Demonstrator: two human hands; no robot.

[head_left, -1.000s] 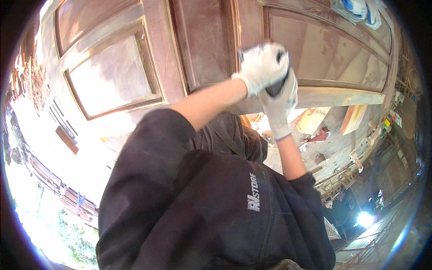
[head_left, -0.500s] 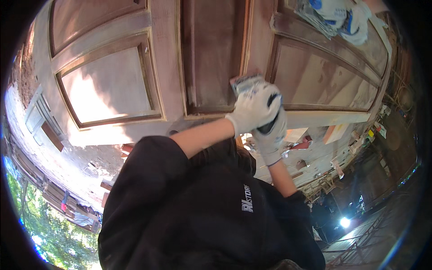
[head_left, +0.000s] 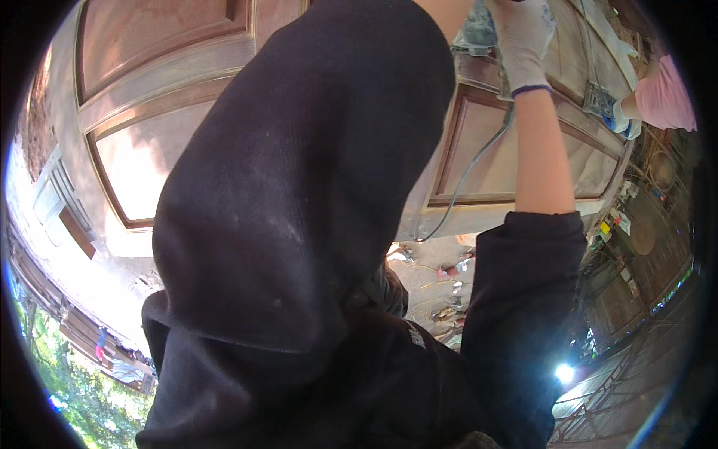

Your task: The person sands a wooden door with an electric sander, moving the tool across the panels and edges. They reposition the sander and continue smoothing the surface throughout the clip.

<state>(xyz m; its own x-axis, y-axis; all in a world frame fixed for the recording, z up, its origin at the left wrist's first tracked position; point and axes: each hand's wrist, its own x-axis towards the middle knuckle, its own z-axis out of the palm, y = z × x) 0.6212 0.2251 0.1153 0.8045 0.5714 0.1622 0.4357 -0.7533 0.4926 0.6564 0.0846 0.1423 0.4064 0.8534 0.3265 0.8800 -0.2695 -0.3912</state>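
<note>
A large brown wooden panelled door (head_left: pixel 426 217) lies before me. At the top edge my right hand (head_left: pixel 523 41), in a white knit glove, is closed around a corded power sander. The sander's grey flat base (head_left: pixel 476 37) shows left of the glove, over the door. A dark cord (head_left: pixel 473 168) hangs from it across a recessed panel and bends at the door's near edge. My left forearm (head_left: pixel 447 13) runs out past the top of the picture, so the left hand is out of sight. My black sleeve (head_left: pixel 314 150) covers the door's middle.
At the right edge another person with a pink sleeve (head_left: pixel 666 97) holds a grey corded tool (head_left: pixel 598 99) in a blue-and-white glove (head_left: pixel 622 121) on the door. Scraps and cables (head_left: pixel 449 277) lie on the ground below. A bright lamp (head_left: pixel 565 373) shines at lower right.
Both my arms have stretched away from me to the far side, carrying the sander up and right. The other person's gloved hand now shows farther down the right edge.
</note>
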